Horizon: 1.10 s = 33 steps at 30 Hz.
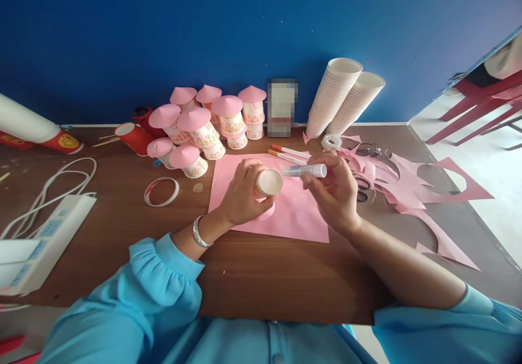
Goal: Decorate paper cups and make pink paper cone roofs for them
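- Blue sleeves, nearer than the pink sheet.
- Left hand: fingers wrapped around a patterned paper cup, over the sheet.
- Right hand: fingers gripping a clear tube, over the sheet.
- 2 cup stacks, behind the sheet.

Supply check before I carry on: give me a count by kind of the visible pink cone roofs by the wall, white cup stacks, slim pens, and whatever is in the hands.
Pink cone roofs: 8
White cup stacks: 2
Slim pens: 2
Cup in the left hand: 1
Clear tube in the right hand: 1
Total: 14
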Tool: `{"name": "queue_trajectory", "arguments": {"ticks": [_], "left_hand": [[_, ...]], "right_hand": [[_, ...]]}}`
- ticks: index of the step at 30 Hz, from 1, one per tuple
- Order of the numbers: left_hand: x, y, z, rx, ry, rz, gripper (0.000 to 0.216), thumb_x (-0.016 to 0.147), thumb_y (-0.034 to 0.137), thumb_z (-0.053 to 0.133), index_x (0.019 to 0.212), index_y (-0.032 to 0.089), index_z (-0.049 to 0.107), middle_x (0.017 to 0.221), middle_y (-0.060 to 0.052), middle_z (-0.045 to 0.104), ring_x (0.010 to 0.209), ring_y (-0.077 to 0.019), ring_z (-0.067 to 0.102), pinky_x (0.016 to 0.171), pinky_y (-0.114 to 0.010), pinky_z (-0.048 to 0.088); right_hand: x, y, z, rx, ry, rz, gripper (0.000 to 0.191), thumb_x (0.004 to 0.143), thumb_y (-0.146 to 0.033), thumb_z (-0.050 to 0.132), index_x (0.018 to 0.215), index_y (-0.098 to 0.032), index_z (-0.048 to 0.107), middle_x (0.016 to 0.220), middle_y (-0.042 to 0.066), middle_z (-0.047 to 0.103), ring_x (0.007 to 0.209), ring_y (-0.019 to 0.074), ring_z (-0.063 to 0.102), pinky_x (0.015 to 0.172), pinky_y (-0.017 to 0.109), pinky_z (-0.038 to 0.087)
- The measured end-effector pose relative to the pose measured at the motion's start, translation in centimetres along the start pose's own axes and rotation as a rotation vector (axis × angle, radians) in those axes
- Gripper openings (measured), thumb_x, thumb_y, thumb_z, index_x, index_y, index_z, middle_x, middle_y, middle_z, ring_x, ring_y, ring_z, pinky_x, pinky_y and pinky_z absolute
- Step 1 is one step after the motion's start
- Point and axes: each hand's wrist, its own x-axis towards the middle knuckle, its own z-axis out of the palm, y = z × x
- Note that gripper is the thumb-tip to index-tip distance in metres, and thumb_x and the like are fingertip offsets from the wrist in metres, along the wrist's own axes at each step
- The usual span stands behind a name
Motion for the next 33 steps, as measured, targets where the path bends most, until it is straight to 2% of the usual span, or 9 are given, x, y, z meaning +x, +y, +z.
{"name": "queue_trajectory", "arguments": {"ticks": [2, 4, 6, 10, 16, 21, 27, 33], "left_hand": [[-0.1, 0.1, 0.2, -0.017, -0.039, 0.009, 0.05, 0.079, 0.02, 0.07, 0.125, 0.02, 0.049, 0.121, -0.012, 0.062, 0.116, -0.0293, 0.06, 0.098, -0.046, 0.055], [-0.2, 0.3, 0.3, 0.0, -0.079, -0.007, 0.049, 0.08, 0.019, 0.068, 0.125, 0.021, 0.048, 0.117, -0.009, 0.065, 0.108, -0.0276, 0.064, 0.09, -0.043, 0.056], [-0.2, 0.6, 0.3, 0.045, -0.089, -0.012, 0.047, 0.08, 0.022, 0.07, 0.122, 0.022, 0.05, 0.114, -0.008, 0.066, 0.104, -0.0284, 0.065, 0.085, -0.043, 0.056], [-0.3, 0.9, 0.2, 0.068, -0.089, -0.001, 0.045, 0.08, 0.028, 0.072, 0.12, 0.021, 0.051, 0.116, -0.01, 0.067, 0.106, -0.0308, 0.064, 0.087, -0.045, 0.055], [-0.4, 0.9, 0.0, 0.018, -0.092, -0.025, 0.044, 0.083, 0.035, 0.074, 0.12, 0.023, 0.051, 0.115, -0.009, 0.066, 0.108, -0.0294, 0.064, 0.087, -0.043, 0.056], [-0.5, 0.8, 0.1, 0.043, -0.08, 0.006, 0.046, 0.086, 0.042, 0.072, 0.123, 0.023, 0.051, 0.118, -0.01, 0.065, 0.11, -0.03, 0.062, 0.088, -0.045, 0.056], [-0.5, 1.0, 0.0, 0.095, -0.039, 0.037, 0.045, 0.086, 0.044, 0.073, 0.119, 0.022, 0.052, 0.116, -0.01, 0.066, 0.108, -0.0298, 0.064, 0.082, -0.043, 0.057], [-0.4, 1.2, -0.1, 0.051, -0.066, 0.007, 0.044, 0.083, 0.031, 0.075, 0.12, 0.024, 0.052, 0.119, -0.008, 0.07, 0.111, -0.0286, 0.066, 0.089, -0.042, 0.056]], "right_hand": [[-0.2, -0.6, 0.1, -0.082, -0.059, -0.16, 0.014, 0.095, -0.024, 0.07, 0.105, -0.026, 0.059, 0.099, 0.004, 0.066, 0.09, 0.0201, 0.067, 0.076, 0.037, 0.058], [-0.4, -1.0, 0.1, -0.128, -0.104, -0.239, 0.02, 0.096, -0.018, 0.068, 0.111, -0.026, 0.058, 0.102, 0.005, 0.07, 0.096, 0.0217, 0.07, 0.082, 0.04, 0.058], [-0.6, -1.2, 0.1, -0.171, -0.13, -0.249, 0.023, 0.096, -0.017, 0.068, 0.114, -0.026, 0.056, 0.104, 0.006, 0.073, 0.096, 0.0217, 0.072, 0.081, 0.04, 0.06], [-0.9, -0.9, 0.2, -0.256, -0.147, -0.256, 0.023, 0.097, -0.021, 0.069, 0.114, -0.027, 0.055, 0.104, 0.006, 0.075, 0.095, 0.0219, 0.074, 0.08, 0.039, 0.061], [-0.7, -1.0, 0.2, -0.308, -0.179, -0.35, 0.024, 0.095, -0.017, 0.07, 0.115, -0.025, 0.059, 0.104, 0.008, 0.076, 0.095, 0.0233, 0.075, 0.081, 0.04, 0.062], [-0.5, -1.6, 0.2, -0.342, -0.15, -0.273, 0.019, 0.095, -0.021, 0.07, 0.112, -0.026, 0.062, 0.099, 0.005, 0.076, 0.092, 0.0238, 0.075, 0.081, 0.04, 0.062], [-0.6, -1.2, 0.2, -0.371, -0.147, -0.326, 0.02, 0.096, -0.019, 0.07, 0.113, -0.025, 0.061, 0.102, 0.006, 0.076, 0.094, 0.023, 0.075, 0.082, 0.039, 0.062], [-0.2, -1.2, -0.1, -0.358, -0.091, -0.102, 0.013, 0.094, -0.023, 0.072, 0.104, -0.026, 0.063, 0.098, 0.003, 0.077, 0.088, 0.0216, 0.074, 0.078, 0.037, 0.06]]}}
